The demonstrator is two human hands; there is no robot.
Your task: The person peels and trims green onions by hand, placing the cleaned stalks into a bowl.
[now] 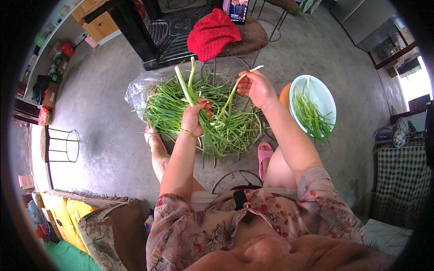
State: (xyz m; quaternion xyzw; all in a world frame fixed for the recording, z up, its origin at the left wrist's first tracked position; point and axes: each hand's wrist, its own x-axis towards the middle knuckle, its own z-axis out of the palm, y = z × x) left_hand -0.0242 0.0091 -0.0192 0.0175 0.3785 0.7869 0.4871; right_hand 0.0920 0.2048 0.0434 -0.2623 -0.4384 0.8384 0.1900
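My left hand (195, 117) is closed around several green onions (184, 84), their pale stalk ends pointing up and their leaves hanging below the wrist. My right hand (256, 88) is raised to the right of it and pinches a single thin green onion (234, 90) near its white end; the leaves trail down to the left. Beneath both hands a large pile of green onions (162, 105) is spread over the floor. A clear plastic bag (137, 93) lies at the pile's left side. On the right, a white basin (327, 98) holds more green onions (307, 105).
A brown cushioned stool (251, 39) with a red cloth (213, 34) and a lit phone (238, 12) stands beyond the pile. Behind it is a black metal stove (176, 30). An orange object (285, 95) shows beside the basin. Pink slippers (263, 157) flank the pile.
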